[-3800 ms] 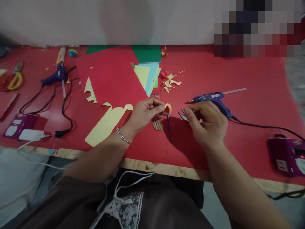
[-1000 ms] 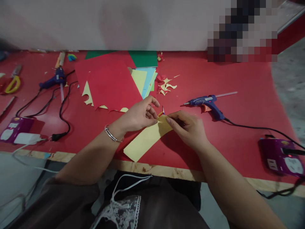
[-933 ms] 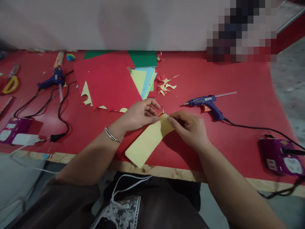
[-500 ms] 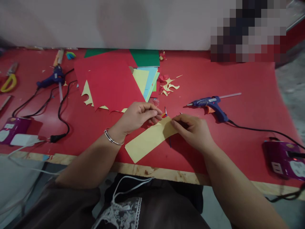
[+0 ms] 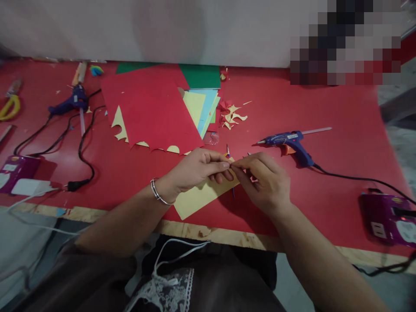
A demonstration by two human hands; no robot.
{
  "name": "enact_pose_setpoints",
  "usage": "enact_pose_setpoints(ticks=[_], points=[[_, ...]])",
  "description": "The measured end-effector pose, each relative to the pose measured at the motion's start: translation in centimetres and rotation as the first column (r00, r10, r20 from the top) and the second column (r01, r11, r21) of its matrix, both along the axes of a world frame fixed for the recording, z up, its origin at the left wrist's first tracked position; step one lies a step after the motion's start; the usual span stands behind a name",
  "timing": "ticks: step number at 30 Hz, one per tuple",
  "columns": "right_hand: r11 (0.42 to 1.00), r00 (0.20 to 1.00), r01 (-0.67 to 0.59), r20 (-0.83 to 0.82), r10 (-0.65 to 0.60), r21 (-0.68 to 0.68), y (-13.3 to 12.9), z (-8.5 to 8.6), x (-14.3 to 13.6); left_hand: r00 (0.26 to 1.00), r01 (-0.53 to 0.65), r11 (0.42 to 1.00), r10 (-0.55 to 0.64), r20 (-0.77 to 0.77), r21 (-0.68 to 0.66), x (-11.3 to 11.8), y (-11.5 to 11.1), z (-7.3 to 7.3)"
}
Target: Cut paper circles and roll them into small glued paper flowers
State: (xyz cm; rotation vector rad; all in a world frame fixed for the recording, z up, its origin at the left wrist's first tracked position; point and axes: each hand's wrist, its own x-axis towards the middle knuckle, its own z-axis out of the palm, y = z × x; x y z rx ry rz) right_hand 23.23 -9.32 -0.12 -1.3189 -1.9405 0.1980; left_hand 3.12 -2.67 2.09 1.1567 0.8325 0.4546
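My left hand (image 5: 208,169) and my right hand (image 5: 264,180) meet fingertip to fingertip above a pale yellow paper strip (image 5: 190,201). Both hands are closed in a pinch, and whatever sits between the fingertips is too small to make out. The strip lies aslant near the table's front edge, its upper right part covered by my fingers. A slim object with a silvery tip (image 5: 228,149) shows just beyond the fingertips. To the right of my right hand lies a blue glue gun (image 5: 287,141) with a clear glue stick in its back.
Red card sheets (image 5: 156,112) lie over yellow, blue and green paper at the back. Yellow paper scraps (image 5: 234,115) are beside them. A second glue gun (image 5: 73,102), yellow-handled scissors (image 5: 11,106) and a purple box (image 5: 21,171) with cables are leftward; another purple box (image 5: 386,216) is at right.
My left hand has moved right, over the yellow strip, until its fingertips meet those of my right hand. My right fingers have come off the strip's corner into a pinch.
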Motion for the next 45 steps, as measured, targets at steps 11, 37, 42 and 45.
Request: enact_pose_setpoints(ticks=[11,37,42,45], points=[[0.981,0.980,0.196,-0.033,-0.196,-0.006,0.6,0.3,1.9,0.966,-0.222,0.921,0.251,-0.053,0.320,-0.7,0.9,-0.9],[0.875,0.888,0.438,-0.051,-0.457,-0.209,1.6,-0.6,6.4,0.988,-0.034,0.909,0.094,-0.123,0.415,-0.4,0.9,-1.9],[0.751,0.792,0.574,-0.011,-0.610,-0.327,1.8,-0.3,9.8,0.979,-0.135,0.934,0.176,-0.097,0.331,-0.9,1.5,-1.8],[0.771,0.890,0.433,0.086,-0.447,-0.466,1.6,0.0,9.3,0.984,-0.135,0.954,0.160,-0.074,0.267,-1.0,1.6,-1.9]])
